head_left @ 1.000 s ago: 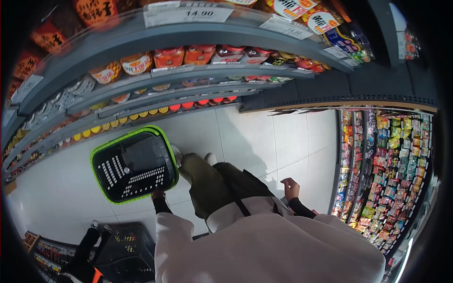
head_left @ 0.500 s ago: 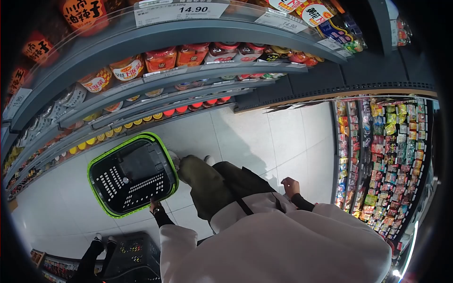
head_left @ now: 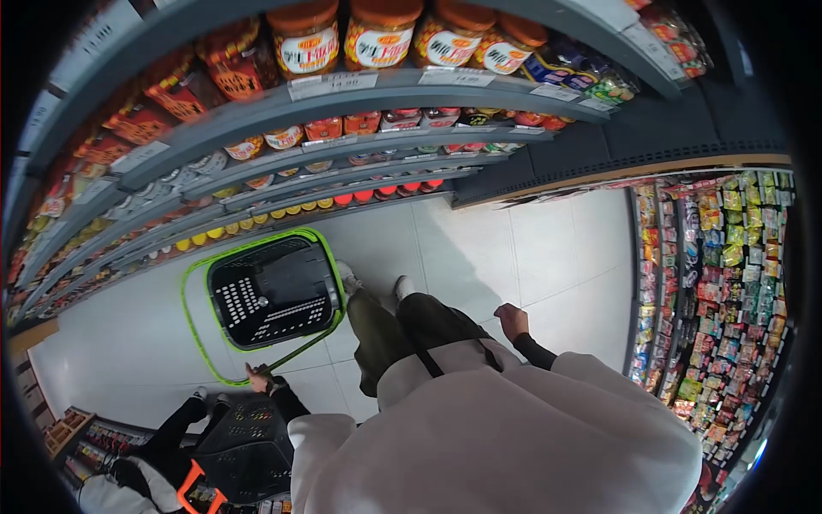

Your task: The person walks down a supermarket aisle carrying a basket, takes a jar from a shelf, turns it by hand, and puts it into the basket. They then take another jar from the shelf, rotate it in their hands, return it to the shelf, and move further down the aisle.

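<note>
My left hand (head_left: 259,378) is closed around the bright green handle (head_left: 199,330) of a black shopping basket (head_left: 274,291). The basket has slotted holes, and nothing is visible inside it. Its handle is swung out to the left and near side, apart from much of the rim. On the other side of my body, my right hand (head_left: 513,321) hangs over the floor with its fingers loosely bent and slightly apart. It holds nothing.
Shelves of jars (head_left: 377,38) with price tags curve across the far side. Hanging snack packets (head_left: 711,291) fill a rack on the right. At lower left, another person (head_left: 141,467) stands by a dark basket (head_left: 244,454) with an orange handle (head_left: 195,488).
The green handle has swung away from the basket's rim toward my left side. My view has shifted, showing more jars and more of the other person. My right hand still hangs free.
</note>
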Demonstrator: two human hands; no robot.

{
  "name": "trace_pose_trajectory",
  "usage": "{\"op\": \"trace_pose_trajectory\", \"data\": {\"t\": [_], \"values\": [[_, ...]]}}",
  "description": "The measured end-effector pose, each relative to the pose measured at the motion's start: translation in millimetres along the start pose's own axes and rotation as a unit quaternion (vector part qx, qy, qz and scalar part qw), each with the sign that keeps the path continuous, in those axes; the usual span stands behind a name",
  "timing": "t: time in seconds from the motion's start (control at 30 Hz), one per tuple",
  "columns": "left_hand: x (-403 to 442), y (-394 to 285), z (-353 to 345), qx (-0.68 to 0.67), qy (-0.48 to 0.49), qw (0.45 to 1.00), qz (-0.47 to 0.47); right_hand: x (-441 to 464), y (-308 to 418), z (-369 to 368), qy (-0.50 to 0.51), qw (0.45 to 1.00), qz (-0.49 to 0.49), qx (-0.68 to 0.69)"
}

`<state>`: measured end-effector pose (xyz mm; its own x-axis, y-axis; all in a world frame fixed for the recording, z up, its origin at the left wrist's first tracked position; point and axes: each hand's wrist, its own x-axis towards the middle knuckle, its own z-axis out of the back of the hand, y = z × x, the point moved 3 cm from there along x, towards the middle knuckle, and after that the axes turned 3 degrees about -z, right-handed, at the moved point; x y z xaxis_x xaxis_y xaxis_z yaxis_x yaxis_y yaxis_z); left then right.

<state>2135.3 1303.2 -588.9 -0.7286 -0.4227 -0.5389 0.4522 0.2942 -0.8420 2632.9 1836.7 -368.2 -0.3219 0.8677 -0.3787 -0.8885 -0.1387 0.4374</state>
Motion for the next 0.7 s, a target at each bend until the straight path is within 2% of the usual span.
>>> {"op": "trace_pose_trajectory", "data": {"t": [0.07, 0.17, 0.2, 0.27, 0.33, 0.37, 0.4, 0.43, 0.47, 0.5, 0.53, 0.57, 0.6, 0.63, 0.67, 0.7], "values": [[-27, -71, -10, -0.058, 0.028, 0.997, -0.052, 1, 2, -6, -0.004, 1.000, 0.020, 0.019], [-116, -164, -67, 0.149, 0.163, 0.968, -0.116, 5, 15, -15, 0.006, 0.994, 0.033, 0.109], [-129, -177, -81, 0.229, 0.247, 0.935, -0.107, 9, 18, -21, 0.021, 0.988, 0.035, 0.149], [-186, -198, -131, 0.312, 0.335, 0.885, -0.087, 14, 31, -34, 0.053, 0.973, 0.037, 0.222], [-226, -191, -172, 0.380, 0.384, 0.831, -0.130, 23, 49, -49, 0.079, 0.966, 0.068, 0.237], [-252, -183, -187, 0.405, 0.363, 0.824, -0.160, 22, 67, -50, 0.092, 0.952, 0.077, 0.280], [-258, -159, -197, 0.401, 0.362, 0.796, -0.274, 22, 86, -51, 0.105, 0.937, 0.087, 0.321], [-313, -164, -212, 0.384, 0.409, 0.770, -0.304, 26, 103, -54, 0.124, 0.931, 0.071, 0.335], [-320, -141, -217, 0.386, 0.449, 0.685, -0.423, 28, 120, -59, 0.145, 0.925, 0.054, 0.348], [-374, -147, -220, 0.472, 0.464, 0.719, -0.211, 32, 135, -70, 0.188, 0.888, 0.009, 0.419], [-389, -123, -216, 0.407, 0.501, 0.755, -0.112, 37, 151, -80, 0.227, 0.843, -0.035, 0.486], [-380, -84, -213, 0.326, 0.541, 0.751, -0.192, 34, 176, -74, 0.264, 0.819, -0.076, 0.503], [-412, -88, -213, 0.313, 0.554, 0.734, -0.237, 28, 201, -61, 0.299, 0.791, -0.117, 0.521], [-432, -85, -210, 0.280, 0.567, 0.744, -0.216, 26, 219, -56, 0.315, 0.767, -0.129, 0.544], [-438, -75, -202, 0.300, 0.563, 0.735, -0.232, 23, 235, -55, 0.332, 0.740, -0.142, 0.567], [-447, -73, -193, 0.306, 0.599, 0.697, -0.246, 21, 249, -57, 0.348, 0.712, -0.154, 0.590]]}}
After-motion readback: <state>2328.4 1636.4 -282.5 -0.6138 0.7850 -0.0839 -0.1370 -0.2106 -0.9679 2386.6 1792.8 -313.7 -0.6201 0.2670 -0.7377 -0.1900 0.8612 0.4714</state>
